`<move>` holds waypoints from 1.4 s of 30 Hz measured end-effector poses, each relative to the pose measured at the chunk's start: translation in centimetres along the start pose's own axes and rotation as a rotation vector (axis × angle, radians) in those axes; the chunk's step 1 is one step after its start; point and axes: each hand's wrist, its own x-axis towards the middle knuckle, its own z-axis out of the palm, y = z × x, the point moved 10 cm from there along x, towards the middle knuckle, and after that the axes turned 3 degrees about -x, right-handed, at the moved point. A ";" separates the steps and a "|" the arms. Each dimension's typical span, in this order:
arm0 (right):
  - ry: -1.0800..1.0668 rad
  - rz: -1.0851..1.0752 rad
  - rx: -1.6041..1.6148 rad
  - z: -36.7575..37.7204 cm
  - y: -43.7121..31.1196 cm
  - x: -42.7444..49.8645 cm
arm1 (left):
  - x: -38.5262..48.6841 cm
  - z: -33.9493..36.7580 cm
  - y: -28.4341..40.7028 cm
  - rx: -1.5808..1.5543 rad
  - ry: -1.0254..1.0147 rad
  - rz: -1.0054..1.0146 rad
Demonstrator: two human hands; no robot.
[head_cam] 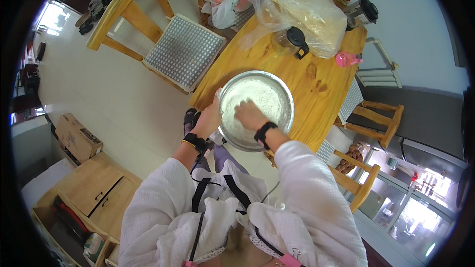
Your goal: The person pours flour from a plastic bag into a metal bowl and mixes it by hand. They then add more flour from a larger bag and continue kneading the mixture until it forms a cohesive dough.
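A round metal basin [291, 108] holds white flour-like powder [256, 91] and sits at the near end of the wooden table. My left hand [210, 116] grips the basin's left rim. Inside the basin, my right hand [251, 114] reaches into the powder. Its fingers are blurred and their tips partly hidden, so I cannot tell whether they hold anything. Both wrists wear black bands.
Farther along the wooden table [237, 70] stand a glass pot with a black lid [295, 40], a large plastic-wrapped bundle [311, 11] and a pink bottle [348, 59]. A wooden chair [185, 50] is at the left; others flank the right side.
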 end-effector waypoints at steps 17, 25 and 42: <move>-0.149 -0.087 -0.142 1.0 0.0 1.6 | 0.2 0.4 -0.5 -0.040 0.064 0.098; -0.278 0.181 -0.059 -0.1 8.1 -6.5 | -0.2 0.1 0.0 -0.073 0.064 0.091; -0.225 0.086 0.064 -2.3 6.6 -9.0 | -0.2 0.0 0.1 -0.125 0.067 0.092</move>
